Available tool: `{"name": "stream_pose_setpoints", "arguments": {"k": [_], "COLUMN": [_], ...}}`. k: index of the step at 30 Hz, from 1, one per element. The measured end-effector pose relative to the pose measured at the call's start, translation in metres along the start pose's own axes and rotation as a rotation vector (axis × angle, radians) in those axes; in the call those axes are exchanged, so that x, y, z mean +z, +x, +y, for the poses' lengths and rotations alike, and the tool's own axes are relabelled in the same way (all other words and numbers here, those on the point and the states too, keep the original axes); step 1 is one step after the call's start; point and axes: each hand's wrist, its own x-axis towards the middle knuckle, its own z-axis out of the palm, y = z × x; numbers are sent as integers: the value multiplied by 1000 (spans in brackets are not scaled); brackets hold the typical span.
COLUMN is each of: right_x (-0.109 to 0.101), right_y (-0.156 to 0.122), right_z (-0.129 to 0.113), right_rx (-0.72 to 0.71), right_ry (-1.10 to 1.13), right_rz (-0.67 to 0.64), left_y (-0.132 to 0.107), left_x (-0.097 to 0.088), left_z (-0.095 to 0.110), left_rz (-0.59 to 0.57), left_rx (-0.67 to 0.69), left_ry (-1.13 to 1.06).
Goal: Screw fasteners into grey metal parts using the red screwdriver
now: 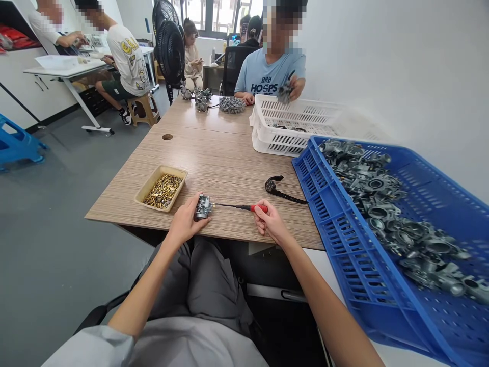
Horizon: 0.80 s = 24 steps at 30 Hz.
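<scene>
My left hand [187, 220] is closed around a small grey metal carburetor body [204, 206], holding it on the table near the front edge. In my right hand [270, 221] is a screwdriver [256, 208] with a red and black handle, gripped between thumb and fingers. Its thin dark shaft points left, and the tip meets the right side of the carburetor, where a small brass-coloured part shows. To the left of my left hand sits a cream tray [138, 197] heaped with small brass pieces [163, 190].
A black wristwatch [271, 186] lies right of centre. The blue crate [346, 255] of carburetor bodies [382, 186] stands at the right, with a white crate [273, 141] behind. Across the table [214, 148], a person [263, 71] holds a metal part. Further carburetors [201, 102] lie at the far end.
</scene>
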Motion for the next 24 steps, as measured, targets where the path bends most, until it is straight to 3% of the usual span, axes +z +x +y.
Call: {"name": "stream_pose_setpoints", "arguments": {"k": [24], "right_x": [2], "right_y": [1], "right_z": [-1], "right_rx": [-7], "right_ry": [-36], "right_rz": [27], "left_y": [1], "left_x": [0], "left_z": [-3], "left_rz": [-7], "left_rx": [10], "left_ry": [16]}}
